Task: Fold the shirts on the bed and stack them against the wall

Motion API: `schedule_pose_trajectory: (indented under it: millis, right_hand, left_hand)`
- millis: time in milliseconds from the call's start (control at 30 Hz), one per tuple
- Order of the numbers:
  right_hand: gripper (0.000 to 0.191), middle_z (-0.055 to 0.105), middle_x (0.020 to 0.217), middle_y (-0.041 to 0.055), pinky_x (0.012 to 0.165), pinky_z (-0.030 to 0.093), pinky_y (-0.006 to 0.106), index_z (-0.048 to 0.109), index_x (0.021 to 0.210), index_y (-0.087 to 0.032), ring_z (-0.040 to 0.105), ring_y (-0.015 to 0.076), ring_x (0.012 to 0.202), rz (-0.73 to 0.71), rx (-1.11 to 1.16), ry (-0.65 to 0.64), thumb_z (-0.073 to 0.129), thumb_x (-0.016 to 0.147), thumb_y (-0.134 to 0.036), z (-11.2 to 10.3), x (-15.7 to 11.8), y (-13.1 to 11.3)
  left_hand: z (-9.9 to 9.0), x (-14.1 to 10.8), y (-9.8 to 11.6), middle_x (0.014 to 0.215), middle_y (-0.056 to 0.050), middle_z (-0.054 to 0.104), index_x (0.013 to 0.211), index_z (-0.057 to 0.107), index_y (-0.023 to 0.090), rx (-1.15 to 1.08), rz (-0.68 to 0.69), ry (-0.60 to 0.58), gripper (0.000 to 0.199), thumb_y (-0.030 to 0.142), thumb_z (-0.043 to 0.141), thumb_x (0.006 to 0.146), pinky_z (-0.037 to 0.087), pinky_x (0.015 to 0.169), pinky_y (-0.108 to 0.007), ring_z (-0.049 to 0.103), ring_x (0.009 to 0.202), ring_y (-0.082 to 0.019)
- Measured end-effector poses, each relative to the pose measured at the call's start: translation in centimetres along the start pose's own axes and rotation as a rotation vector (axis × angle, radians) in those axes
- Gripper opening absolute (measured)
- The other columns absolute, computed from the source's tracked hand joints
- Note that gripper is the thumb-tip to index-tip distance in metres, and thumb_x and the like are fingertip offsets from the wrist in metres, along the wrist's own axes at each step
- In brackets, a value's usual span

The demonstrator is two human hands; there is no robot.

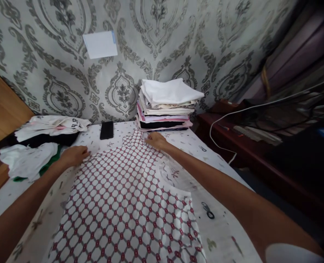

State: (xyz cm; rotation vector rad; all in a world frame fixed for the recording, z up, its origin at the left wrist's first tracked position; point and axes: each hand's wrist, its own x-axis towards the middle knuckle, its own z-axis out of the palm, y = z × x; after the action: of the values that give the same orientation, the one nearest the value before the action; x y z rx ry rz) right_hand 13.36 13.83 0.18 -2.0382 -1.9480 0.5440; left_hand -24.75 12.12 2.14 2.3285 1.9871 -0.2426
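Note:
A white top [123,197] with a red and grey lattice pattern lies spread out on the bed sheet, a curved cut-out edge on its right side. My left hand [75,156] is closed at its upper left corner, fingers pinching the cloth. Farther up, my right hand [155,141] has its fingers closed on the narrow far part of the same top, just in front of the folded clothes stack [166,106]. The exact grip of the fingertips is partly hidden.
A black phone [106,130] lies near the wall. Loose clothes [30,157] are heaped at the left, beside wooden furniture [5,106]. On the right, a white cable [233,113] loops over a dark red ledge [233,146]. White paper [101,44] hangs on the wall.

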Motion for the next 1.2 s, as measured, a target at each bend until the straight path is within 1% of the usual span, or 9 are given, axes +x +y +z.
schedule_pose_trajectory:
  millis: [67, 167, 300, 400, 633, 800, 967, 1067, 1200]
  right_hand:
    - [0.024, 0.070, 0.119, 0.0116, 0.079, 0.047, 0.029, 0.070, 0.101, -0.018, 0.063, 0.0264, 0.109, 0.001, 0.016, 0.004, 0.070, 0.081, -0.031, 0.3, 1.5, -0.9]
    - [0.022, 0.072, 0.109, 0.0083, 0.075, 0.047, 0.026, 0.071, 0.094, -0.018, 0.064, 0.0235, 0.102, -0.002, 0.066, 0.004, 0.075, 0.073, -0.024, 0.8, 2.7, -1.3]
    - [0.008, 0.069, 0.075, 0.0009, 0.063, 0.044, 0.020, 0.067, 0.070, -0.018, 0.064, 0.0163, 0.079, 0.007, 0.199, -0.014, 0.074, 0.068, -0.015, 1.3, 3.2, -0.8]
    - [0.013, 0.056, 0.053, -0.0042, 0.050, 0.038, 0.018, 0.061, 0.065, -0.017, 0.056, 0.0106, 0.056, 0.053, 0.365, -0.017, 0.073, 0.068, -0.011, 1.5, 3.4, -0.1]
    - [0.033, 0.040, 0.038, -0.0108, 0.034, 0.026, 0.015, 0.045, 0.062, -0.020, 0.034, 0.0039, 0.033, 0.185, 0.821, -0.082, 0.073, 0.071, -0.006, 1.4, 3.8, 0.8]
    - [0.028, 0.051, 0.043, -0.0063, 0.035, 0.036, 0.013, 0.050, 0.067, -0.017, 0.047, 0.0060, 0.036, 0.275, 1.018, -0.182, 0.068, 0.075, 0.002, 1.0, 4.1, -0.1]
    - [0.018, 0.062, 0.054, -0.0007, 0.046, 0.049, 0.011, 0.056, 0.075, -0.013, 0.060, 0.0076, 0.049, 0.337, 1.143, -0.270, 0.063, 0.084, 0.002, 0.8, 5.1, -2.2]
    - [0.016, 0.059, 0.052, -0.0024, 0.045, 0.048, 0.009, 0.058, 0.078, -0.012, 0.057, 0.0064, 0.046, 0.356, 1.185, -0.311, 0.062, 0.087, 0.001, 0.8, 5.4, -3.1]
    - [0.016, 0.054, 0.047, -0.0047, 0.039, 0.045, 0.010, 0.059, 0.076, -0.013, 0.049, 0.0055, 0.040, 0.343, 1.213, -0.337, 0.064, 0.085, 0.000, 0.3, 5.0, -2.8]
  left_hand:
    - [-0.9, 0.7, 1.7, 0.081, -0.009, 0.068, 0.071, 0.056, 0.021, -0.030, -0.010, 0.057, 0.021, 0.037, 0.050, 0.084, 0.037, 0.066, -0.032, 0.063, 0.084, -0.029]
    - [-1.8, 3.6, 6.5, 0.086, -0.008, 0.070, 0.082, 0.062, 0.020, -0.346, 0.114, 0.132, 0.014, 0.032, 0.055, 0.083, 0.042, 0.074, -0.032, 0.064, 0.088, -0.027]
    - [-1.2, 9.2, 13.4, 0.097, -0.007, 0.072, 0.097, 0.065, 0.020, -0.515, 0.154, 0.104, 0.022, 0.032, 0.065, 0.078, 0.045, 0.081, -0.029, 0.065, 0.095, -0.024]
    - [-0.7, 12.0, 15.5, 0.081, -0.005, 0.069, 0.083, 0.065, 0.019, -0.617, 0.109, 0.046, 0.025, 0.020, 0.076, 0.061, 0.047, 0.075, -0.028, 0.065, 0.090, -0.025]
    - [-1.5, 11.5, 12.5, 0.066, 0.003, 0.054, 0.078, 0.055, 0.019, -1.011, 0.071, -0.025, 0.016, 0.020, 0.069, 0.070, 0.044, 0.052, -0.021, 0.056, 0.061, -0.013]
    - [-1.2, 10.8, 12.9, 0.065, 0.004, 0.050, 0.077, 0.050, 0.019, -1.240, 0.129, -0.098, 0.024, 0.020, 0.073, 0.070, 0.048, 0.051, -0.022, 0.051, 0.055, -0.010]
    - [-1.5, 10.0, 13.7, 0.075, 0.003, 0.052, 0.083, 0.052, 0.018, -1.381, 0.238, -0.127, 0.023, 0.017, 0.072, 0.072, 0.057, 0.069, -0.029, 0.056, 0.068, -0.010]
    - [-1.5, 8.8, 11.7, 0.084, 0.001, 0.058, 0.097, 0.056, 0.019, -1.302, 0.259, -0.152, 0.029, 0.021, 0.072, 0.072, 0.055, 0.070, -0.028, 0.060, 0.078, -0.013]
    - [-0.9, 6.2, 6.5, 0.078, 0.001, 0.060, 0.102, 0.059, 0.019, -0.839, 0.237, -0.193, 0.039, 0.037, 0.071, 0.069, 0.043, 0.059, -0.023, 0.057, 0.071, -0.015]
